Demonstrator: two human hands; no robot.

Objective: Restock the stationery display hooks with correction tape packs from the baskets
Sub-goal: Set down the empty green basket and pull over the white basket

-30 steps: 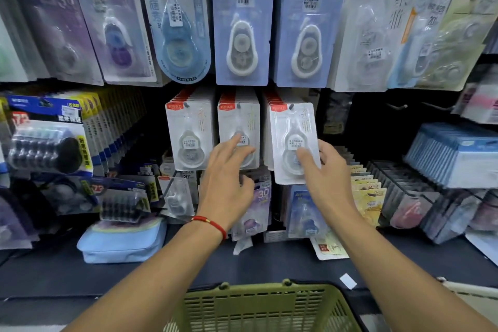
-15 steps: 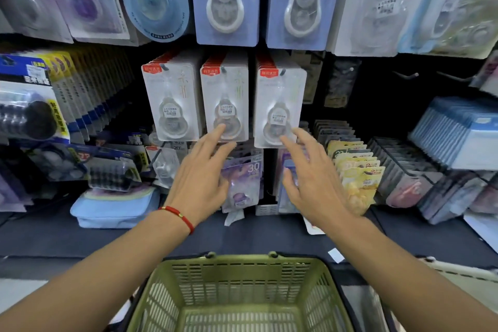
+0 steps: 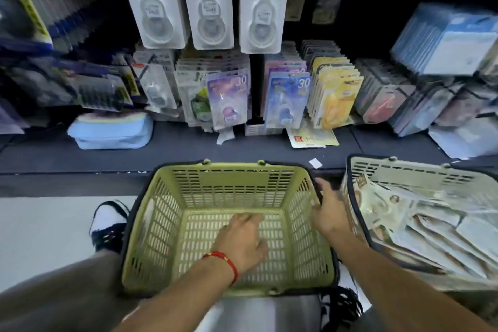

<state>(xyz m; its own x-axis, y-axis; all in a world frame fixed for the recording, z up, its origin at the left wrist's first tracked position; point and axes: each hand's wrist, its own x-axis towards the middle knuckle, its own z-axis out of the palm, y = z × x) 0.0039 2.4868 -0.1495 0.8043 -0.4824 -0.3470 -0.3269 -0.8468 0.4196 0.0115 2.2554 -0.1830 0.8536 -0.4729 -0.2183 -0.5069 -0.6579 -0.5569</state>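
left hand [image 3: 242, 237]: reaching open-palmed into the empty green basket [image 3: 161, 224]
right hand [image 3: 327, 213]: gripping its rim, probably steadying it
white basket [image 3: 404, 170]: sitting stocked, just right

The lone head view (wide-angle, worn by the person) looks steeply down, close over the green basket [image 3: 229, 226] toward the display hooks [image 3: 210, 0].

Green basket [image 3: 161, 224] interior clear (walls excl.)
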